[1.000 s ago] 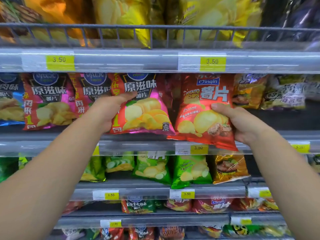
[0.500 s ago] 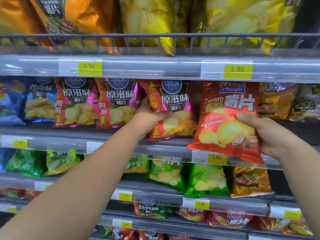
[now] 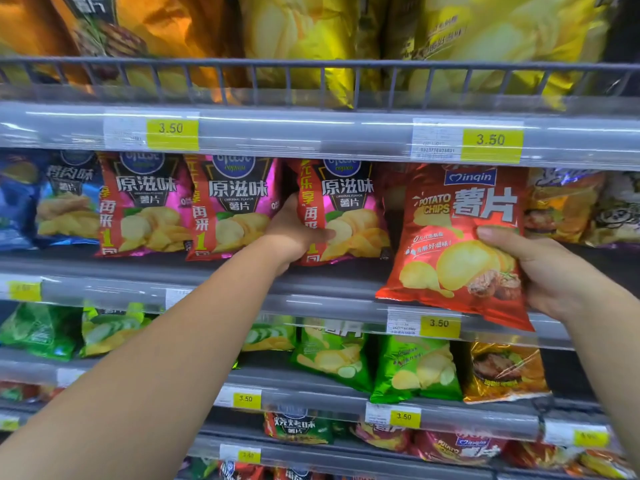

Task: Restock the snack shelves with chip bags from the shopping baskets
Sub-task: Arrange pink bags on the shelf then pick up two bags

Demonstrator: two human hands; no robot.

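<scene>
My left hand (image 3: pixel 294 233) grips the left edge of a pink and red chip bag (image 3: pixel 349 216), which stands upright on the second shelf (image 3: pixel 332 278). Its thumb lies across the bag's front. My right hand (image 3: pixel 540 271) holds a red potato chip bag (image 3: pixel 457 244) by its right side. That bag tilts forward, its lower edge hanging over the shelf's front rail. Two more pink bags (image 3: pixel 228 209) stand to the left of my left hand.
Blue bags (image 3: pixel 52 202) fill the shelf's far left, orange and pale bags (image 3: pixel 568 206) its right. Large yellow and orange bags (image 3: pixel 301 39) sit behind a wire rail above. Green bags (image 3: pixel 412 368) and more red ones line the shelves below. Yellow price tags (image 3: pixel 440 325) run along the rails.
My left hand has closed around the pink bag's left edge and set it further back and upright. The right hand still holds the red bag. The view has shifted left.
</scene>
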